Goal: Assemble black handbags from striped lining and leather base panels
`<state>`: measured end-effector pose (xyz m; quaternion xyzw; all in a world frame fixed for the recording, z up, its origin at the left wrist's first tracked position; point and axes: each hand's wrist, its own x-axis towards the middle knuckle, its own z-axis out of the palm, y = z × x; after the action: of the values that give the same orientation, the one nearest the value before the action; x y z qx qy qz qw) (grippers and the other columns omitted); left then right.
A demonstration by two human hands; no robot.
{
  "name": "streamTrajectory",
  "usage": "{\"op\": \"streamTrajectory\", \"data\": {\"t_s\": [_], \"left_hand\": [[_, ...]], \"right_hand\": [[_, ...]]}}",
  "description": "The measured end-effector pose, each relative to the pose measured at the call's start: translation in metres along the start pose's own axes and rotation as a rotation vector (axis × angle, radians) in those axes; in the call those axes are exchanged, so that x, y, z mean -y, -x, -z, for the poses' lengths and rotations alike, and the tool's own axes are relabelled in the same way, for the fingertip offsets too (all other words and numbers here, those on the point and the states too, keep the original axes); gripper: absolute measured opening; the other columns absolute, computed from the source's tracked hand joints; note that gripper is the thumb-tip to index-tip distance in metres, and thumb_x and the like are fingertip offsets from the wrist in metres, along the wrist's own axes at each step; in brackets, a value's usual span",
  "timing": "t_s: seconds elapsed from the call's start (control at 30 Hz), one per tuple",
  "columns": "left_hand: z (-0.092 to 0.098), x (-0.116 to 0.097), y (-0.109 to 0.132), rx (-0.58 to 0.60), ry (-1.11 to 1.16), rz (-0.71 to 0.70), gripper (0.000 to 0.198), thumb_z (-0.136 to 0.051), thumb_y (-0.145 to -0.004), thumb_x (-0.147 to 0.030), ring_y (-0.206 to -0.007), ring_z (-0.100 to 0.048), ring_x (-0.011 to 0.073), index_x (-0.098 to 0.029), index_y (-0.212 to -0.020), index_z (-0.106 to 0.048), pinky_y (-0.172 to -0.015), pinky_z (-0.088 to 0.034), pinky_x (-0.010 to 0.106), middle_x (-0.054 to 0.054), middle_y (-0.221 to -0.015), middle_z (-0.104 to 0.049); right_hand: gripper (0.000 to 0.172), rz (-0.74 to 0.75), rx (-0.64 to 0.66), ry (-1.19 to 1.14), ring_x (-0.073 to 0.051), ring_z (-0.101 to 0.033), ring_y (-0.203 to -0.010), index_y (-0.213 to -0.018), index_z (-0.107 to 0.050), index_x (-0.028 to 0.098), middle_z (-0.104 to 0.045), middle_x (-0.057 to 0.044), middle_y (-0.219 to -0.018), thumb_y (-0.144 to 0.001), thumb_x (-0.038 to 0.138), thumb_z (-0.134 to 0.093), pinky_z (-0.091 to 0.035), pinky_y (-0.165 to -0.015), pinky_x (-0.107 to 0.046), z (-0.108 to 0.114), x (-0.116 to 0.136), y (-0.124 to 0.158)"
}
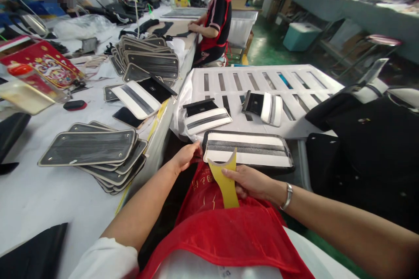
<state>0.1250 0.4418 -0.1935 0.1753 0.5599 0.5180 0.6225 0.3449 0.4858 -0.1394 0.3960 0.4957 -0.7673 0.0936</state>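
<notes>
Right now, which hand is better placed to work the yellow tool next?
Right, likely: the right hand holds the yellow tool near the striped panel; the left hand is at that panel's left end.

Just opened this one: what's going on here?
The wearer's right hand holds a yellow tool, its curved end overlapping a black-edged white panel in view; whether they touch is unclear. The left hand is at the panel's left end. Stacked grey panels lie on the table to the left, and a co-worker sits farther off.
</notes>
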Motion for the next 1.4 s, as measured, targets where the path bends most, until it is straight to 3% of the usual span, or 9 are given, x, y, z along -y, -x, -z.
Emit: {"op": "streamTrajectory", "data": {"t_s": [0.13, 0.27, 0.4, 0.57, 0.77, 0.93, 1.07, 1.2, 1.4], "left_hand": [[0.001, 0.007, 0.003, -0.016, 0.102, -0.032, 0.047, -0.058, -0.078, -0.056, -0.053, -0.054, 0.0105, -0.013, -0.06, -0.055, -0.053, -0.043, 0.023, 0.002, -0.058, -0.056], [-0.002, 0.019, 0.008, -0.07, 0.237, -0.096, 0.042, -0.051, -0.084, -0.054, -0.053, -0.054, 0.01, -0.014, -0.071, -0.057, -0.055, -0.045, 0.023, 0.0, -0.059, -0.056], [-0.007, 0.026, 0.013, -0.081, 0.421, -0.085, 0.04, -0.048, -0.087, -0.051, -0.052, -0.057, 0.013, -0.014, -0.1, -0.059, -0.053, -0.047, 0.026, -0.001, -0.059, -0.058], [-0.013, 0.029, 0.012, -0.064, 0.433, -0.092, 0.049, -0.047, -0.088, -0.051, -0.057, -0.061, 0.0131, -0.015, -0.119, -0.057, -0.058, -0.048, 0.023, -0.002, -0.058, -0.059], [-0.016, 0.025, 0.007, -0.116, 0.282, -0.105, 0.052, -0.05, -0.087, -0.05, -0.067, -0.064, 0.014, -0.016, -0.125, -0.057, -0.061, -0.047, 0.021, 0.002, -0.073, -0.069], [-0.016, 0.024, 0.001, -0.162, 0.123, -0.139, 0.051, -0.048, -0.087, -0.052, -0.099, -0.064, 0.0215, -0.018, -0.123, -0.058, -0.083, -0.049, 0.028, 0.006, -0.102, -0.071], [-0.016, 0.028, -0.003, -0.2, -0.036, -0.236, 0.049, -0.045, -0.087, -0.053, -0.118, -0.053, 0.0237, -0.02, -0.12, -0.061, -0.1, -0.041, 0.032, 0.005, -0.118, -0.065], [-0.017, 0.029, -0.004, -0.256, -0.169, -0.263, 0.048, -0.042, -0.089, -0.051, -0.122, -0.05, 0.0225, -0.019, -0.121, -0.06, -0.105, -0.036, 0.032, 0.004, -0.126, -0.06], [-0.024, 0.022, -0.002, -0.264, -0.245, -0.274, 0.048, -0.039, -0.092, -0.047, -0.119, -0.053, 0.0216, -0.016, -0.125, -0.056, -0.102, -0.04, 0.032, 0.007, -0.125, -0.06]], "right_hand": [[0.029, -0.056, 0.008, -0.122, -0.01, -0.052, -0.041, -0.077, -0.057, 0.011, -0.056, -0.002, -0.05, -0.085, 0.039, -0.057, -0.048, -0.043, -0.021, -0.031, -0.007, -0.017], [0.021, -0.059, 0.01, -0.344, -0.011, -0.058, -0.047, -0.087, -0.055, 0.01, -0.062, -0.005, -0.064, -0.089, 0.03, -0.053, -0.052, -0.047, -0.021, -0.058, -0.012, -0.036], [0.015, -0.023, -0.034, -0.521, -0.008, -0.056, -0.045, -0.097, -0.053, 0.012, -0.064, -0.004, -0.074, -0.091, 0.026, -0.05, -0.052, -0.046, -0.021, -0.068, -0.012, -0.05], [0.016, 0.002, -0.031, -0.587, -0.006, -0.053, -0.045, -0.098, -0.054, 0.012, -0.064, -0.004, -0.078, -0.092, 0.025, -0.047, -0.051, -0.046, -0.019, -0.069, -0.007, -0.054], [0.015, -0.06, -0.047, -0.671, -0.007, -0.051, -0.042, -0.098, -0.052, 0.011, -0.061, -0.003, -0.07, -0.093, 0.024, -0.045, -0.049, -0.044, -0.02, -0.068, 0.0, -0.054], [0.018, -0.118, -0.056, -0.675, -0.01, -0.05, -0.04, -0.097, -0.052, 0.012, -0.057, 0.0, -0.057, -0.093, 0.027, -0.044, -0.048, -0.041, -0.021, -0.064, 0.002, -0.056], [0.019, -0.114, -0.02, -0.675, -0.01, -0.05, -0.039, -0.096, -0.054, 0.011, -0.059, -0.002, -0.057, -0.092, 0.028, -0.045, -0.047, -0.041, -0.022, -0.055, -0.002, -0.061], [0.022, -0.139, -0.009, -0.627, -0.011, -0.051, -0.038, -0.094, -0.056, 0.01, -0.059, -0.002, -0.053, -0.09, 0.031, -0.048, -0.048, -0.042, -0.024, -0.046, -0.01, -0.07], [0.037, -0.097, -0.006, -0.537, -0.015, -0.054, -0.042, -0.095, -0.06, 0.01, -0.062, -0.006, -0.057, -0.079, 0.043, -0.059, -0.049, -0.047, -0.03, -0.039, -0.024, -0.081]]}}
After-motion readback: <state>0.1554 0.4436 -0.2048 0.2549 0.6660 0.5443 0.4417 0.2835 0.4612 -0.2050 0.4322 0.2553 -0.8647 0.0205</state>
